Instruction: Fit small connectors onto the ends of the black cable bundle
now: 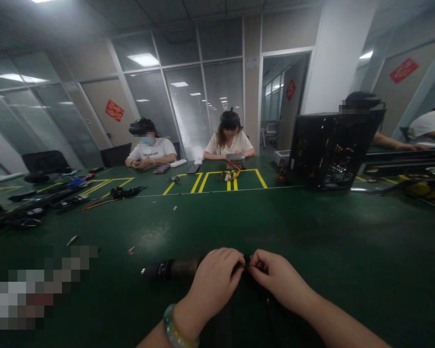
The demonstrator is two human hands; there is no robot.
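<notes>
The left hand (217, 274) and right hand (275, 274) pinched a small dark part (245, 266) in closed fingertips, probably steadying it from both sides, by the power drill (179, 269) lying on the green table (239, 217).

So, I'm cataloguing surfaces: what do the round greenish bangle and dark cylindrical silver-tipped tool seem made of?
Round greenish bangle: perhaps polished stone or glass, from its glossy, mottled look. Dark cylindrical tool: plastic or coated metal, unclear, its body dull; silvery tip: likely shiny metal, by its glint.
</notes>
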